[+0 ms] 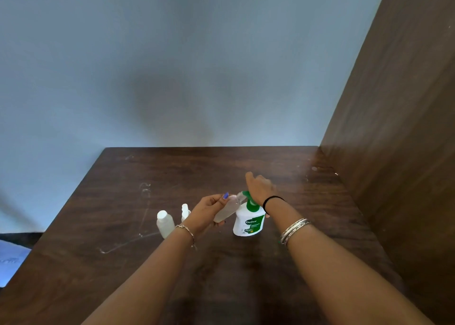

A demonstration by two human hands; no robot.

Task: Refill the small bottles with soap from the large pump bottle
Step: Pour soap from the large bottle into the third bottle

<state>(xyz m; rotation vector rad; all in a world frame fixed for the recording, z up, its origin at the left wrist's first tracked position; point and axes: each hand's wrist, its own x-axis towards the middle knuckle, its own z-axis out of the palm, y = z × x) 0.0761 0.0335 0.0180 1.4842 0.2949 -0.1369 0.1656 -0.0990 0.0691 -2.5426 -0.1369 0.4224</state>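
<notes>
The left hand [208, 211] is closed around a small clear bottle [225, 211]. The thumb sits on top and the fingers curl under it. The small bottle is tilted, with its open end pointing up and to the right, right at the green spout of the big pump bottle [248, 222]. The right hand [259, 189] lies flat on top of the green pump, fingers loose and spread, not wrapped around anything. The big pump bottle stands straight up on the brown table [246, 275]. There are three small bottles: one in the hand, and two more [165, 223] [185, 211] standing on the table just left of the left hand. There is one big bottle.
</notes>
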